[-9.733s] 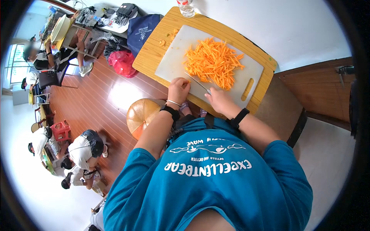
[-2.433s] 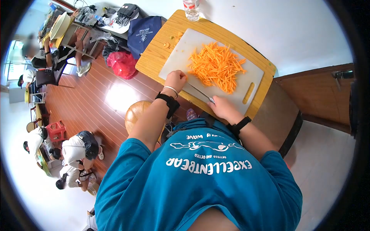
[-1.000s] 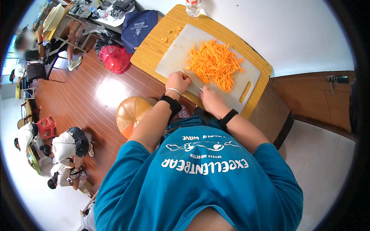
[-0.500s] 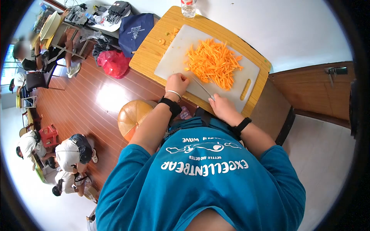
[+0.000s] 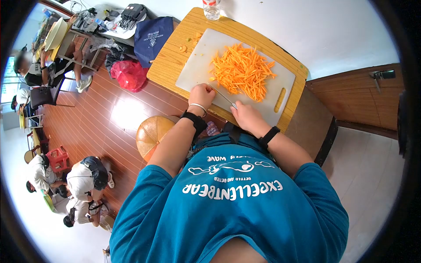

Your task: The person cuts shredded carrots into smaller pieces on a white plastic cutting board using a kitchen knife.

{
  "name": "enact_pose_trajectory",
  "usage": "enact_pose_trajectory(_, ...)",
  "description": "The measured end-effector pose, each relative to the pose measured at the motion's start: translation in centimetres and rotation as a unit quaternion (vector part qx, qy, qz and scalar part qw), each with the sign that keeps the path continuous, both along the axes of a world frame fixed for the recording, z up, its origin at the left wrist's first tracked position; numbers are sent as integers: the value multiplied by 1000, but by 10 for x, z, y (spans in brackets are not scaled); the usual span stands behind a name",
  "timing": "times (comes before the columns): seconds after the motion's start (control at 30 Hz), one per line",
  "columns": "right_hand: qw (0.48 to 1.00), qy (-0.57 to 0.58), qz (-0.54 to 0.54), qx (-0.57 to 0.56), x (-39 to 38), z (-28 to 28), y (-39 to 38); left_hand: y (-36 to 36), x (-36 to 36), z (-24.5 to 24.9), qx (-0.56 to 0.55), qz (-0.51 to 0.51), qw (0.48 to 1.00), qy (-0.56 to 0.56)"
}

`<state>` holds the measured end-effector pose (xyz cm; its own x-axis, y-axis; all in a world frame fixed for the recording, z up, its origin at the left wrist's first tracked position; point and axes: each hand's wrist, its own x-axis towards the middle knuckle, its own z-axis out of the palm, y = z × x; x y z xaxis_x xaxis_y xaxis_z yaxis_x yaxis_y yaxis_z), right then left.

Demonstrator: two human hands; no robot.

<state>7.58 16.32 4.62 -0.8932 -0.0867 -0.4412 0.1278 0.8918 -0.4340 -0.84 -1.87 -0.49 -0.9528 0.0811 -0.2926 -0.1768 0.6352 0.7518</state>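
Note:
In the head view, a pile of orange shredded carrot [image 5: 242, 72] lies on a white cutting board [image 5: 195, 65]. My right hand [image 5: 247, 115] is wrapped round the handle of a knife [image 5: 224, 97] near the board's front edge. The thin blade slants up and left toward my left hand. My left hand [image 5: 201, 94] is closed, resting at the board's lower left corner with its fingertips at the knife's tip. What those fingers hold, if anything, is hidden.
The board lies on a wooden table [image 5: 169, 61] with a plastic bottle [image 5: 211, 11] at its far edge. A blue bag [image 5: 151, 41] and a red plastic bag [image 5: 128, 75] stand left of it. A round brown stool [image 5: 153, 136] is beside me. Several people are farther left.
My right hand has moved left with the knife, bringing the blade up to my left hand. My left hand and the carrot pile have stayed about the same.

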Motion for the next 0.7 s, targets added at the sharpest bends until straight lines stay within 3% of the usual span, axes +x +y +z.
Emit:
enact_pose_trajectory(0.47,999,-28,0,28,10,4,6,2,2,5,-3,2,1000,-4)
enact_pose_trajectory(0.7,999,14,1,-50,-3,-13,-1,0,0,1,20,7,1000,-10)
